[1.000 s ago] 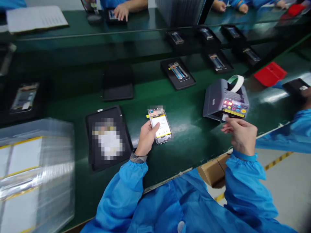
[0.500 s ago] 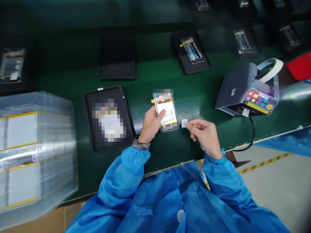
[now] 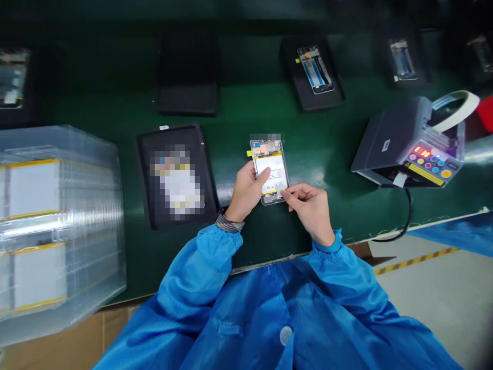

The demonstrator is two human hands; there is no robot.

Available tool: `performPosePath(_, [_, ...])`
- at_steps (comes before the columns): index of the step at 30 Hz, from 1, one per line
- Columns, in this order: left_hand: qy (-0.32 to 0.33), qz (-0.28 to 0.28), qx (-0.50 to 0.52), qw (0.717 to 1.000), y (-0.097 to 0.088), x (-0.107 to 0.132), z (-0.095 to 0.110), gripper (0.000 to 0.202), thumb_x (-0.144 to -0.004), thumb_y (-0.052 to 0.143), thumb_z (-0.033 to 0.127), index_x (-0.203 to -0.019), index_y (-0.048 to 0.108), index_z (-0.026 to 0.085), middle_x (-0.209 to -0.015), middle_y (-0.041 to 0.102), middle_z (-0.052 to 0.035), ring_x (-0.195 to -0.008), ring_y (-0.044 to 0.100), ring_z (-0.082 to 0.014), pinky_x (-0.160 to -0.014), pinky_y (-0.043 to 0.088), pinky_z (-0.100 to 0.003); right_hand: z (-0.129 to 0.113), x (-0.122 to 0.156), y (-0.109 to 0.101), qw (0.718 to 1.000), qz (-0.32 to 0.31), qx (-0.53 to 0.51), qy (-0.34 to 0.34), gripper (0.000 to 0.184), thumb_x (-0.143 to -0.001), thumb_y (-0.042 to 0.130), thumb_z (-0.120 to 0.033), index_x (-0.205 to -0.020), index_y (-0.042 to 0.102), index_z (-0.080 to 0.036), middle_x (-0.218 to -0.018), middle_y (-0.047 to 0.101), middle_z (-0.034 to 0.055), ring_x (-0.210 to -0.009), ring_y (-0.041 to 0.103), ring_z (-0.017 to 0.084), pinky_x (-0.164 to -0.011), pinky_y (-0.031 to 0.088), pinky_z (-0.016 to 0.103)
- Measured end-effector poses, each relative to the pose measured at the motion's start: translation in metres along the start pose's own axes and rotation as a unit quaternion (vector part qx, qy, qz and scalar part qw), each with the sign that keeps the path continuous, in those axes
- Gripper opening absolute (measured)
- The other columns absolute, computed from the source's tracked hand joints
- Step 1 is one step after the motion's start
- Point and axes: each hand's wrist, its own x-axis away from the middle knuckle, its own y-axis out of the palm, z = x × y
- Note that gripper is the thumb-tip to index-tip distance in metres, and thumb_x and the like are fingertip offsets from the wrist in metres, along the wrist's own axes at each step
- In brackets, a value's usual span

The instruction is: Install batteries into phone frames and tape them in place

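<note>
My left hand [image 3: 246, 194] grips an opened phone [image 3: 268, 149] by its left side, the thumb lying across the white battery [image 3: 272, 177]. Circuitry shows at the phone's top end, and a small yellow tab sticks out on the left. My right hand [image 3: 311, 209] is closed in a pinch at the phone's lower right edge. Between its fingertips is a small white piece of tape [image 3: 281, 187], laid over the battery's lower right corner and partly covered by the fingers. How firmly it touches the battery I cannot tell.
A tape dispenser [image 3: 389, 139] with a lit display stands at right. Left of my hands lies a black tray [image 3: 210, 192] with a blurred-out item. Clear plastic trays of batteries [image 3: 88, 205] are stacked far left. Behind are another black tray [image 3: 187, 77] and a phone on a tray [image 3: 316, 69].
My right hand has moved left with the tape, from beside the phone onto its lower right part. My left hand still holds the phone. The whole view has shifted a little.
</note>
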Motion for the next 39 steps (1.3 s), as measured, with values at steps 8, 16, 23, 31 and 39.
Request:
performPosePath(8, [0.003, 0.007, -0.004, 1.0, 0.001, 0.0, 0.001, 0.047, -0.077, 0.085, 0.042, -0.11, 0.065, 0.014, -0.115, 0.075, -0.0131, -0.108, 0.071, -0.0314, -0.093, 0.057, -0.042, 0.0, 0.002, 0.004, 0.999, 0.018, 0.023, -0.022, 0.028, -0.079, 0.078, -0.043, -0.077, 0.068, -0.017, -0.054, 0.059, -0.0008, -0.046, 0.051, 0.012, -0.049, 0.04, 0.025])
performPosePath(16, [0.009, 0.014, -0.007, 1.0, 0.001, 0.001, 0.0, 0.045, -0.077, 0.084, 0.042, -0.109, 0.066, 0.015, -0.114, 0.075, -0.013, -0.109, 0.071, -0.0325, -0.094, 0.057, -0.045, 0.006, 0.002, 0.006, 0.999, 0.014, 0.048, -0.022, 0.032, -0.08, 0.079, -0.047, -0.078, 0.063, -0.019, -0.054, 0.051, -0.0036, -0.047, 0.042, 0.01, -0.048, 0.03, 0.025])
performPosePath(23, [0.01, 0.009, -0.006, 1.0, 0.001, 0.002, 0.001, 0.05, -0.075, 0.086, 0.045, -0.111, 0.068, 0.015, -0.116, 0.076, -0.0124, -0.108, 0.072, -0.0309, -0.092, 0.058, -0.041, 0.007, -0.009, -0.003, 0.998, -0.004, 0.038, -0.042, 0.055, -0.069, 0.088, -0.041, -0.11, 0.057, -0.021, -0.08, 0.064, -0.0019, -0.058, 0.056, 0.011, -0.051, 0.045, 0.023])
performPosePath(31, [0.029, 0.002, -0.001, 1.0, -0.001, 0.003, 0.007, 0.046, -0.076, 0.086, 0.041, -0.109, 0.07, 0.014, -0.114, 0.076, -0.0125, -0.102, 0.073, -0.0288, -0.093, 0.057, -0.042, -0.011, -0.031, 0.0, 0.976, -0.205, -0.033, 0.059, 0.05, -0.07, 0.086, -0.055, -0.089, 0.06, -0.016, -0.076, 0.073, 0.0065, -0.046, 0.064, 0.014, -0.034, 0.037, 0.019])
performPosePath(39, [0.041, 0.041, -0.001, 0.998, -0.008, 0.002, 0.019, 0.048, -0.073, 0.087, 0.042, -0.108, 0.07, 0.014, -0.112, 0.077, -0.0125, -0.1, 0.073, -0.0291, -0.089, 0.057, -0.04, -0.026, -0.046, 0.016, 0.974, -0.217, -0.06, 0.031, 0.051, -0.075, 0.081, -0.063, -0.086, 0.067, -0.015, -0.072, 0.074, 0.0084, -0.049, 0.067, 0.018, -0.029, 0.031, 0.019])
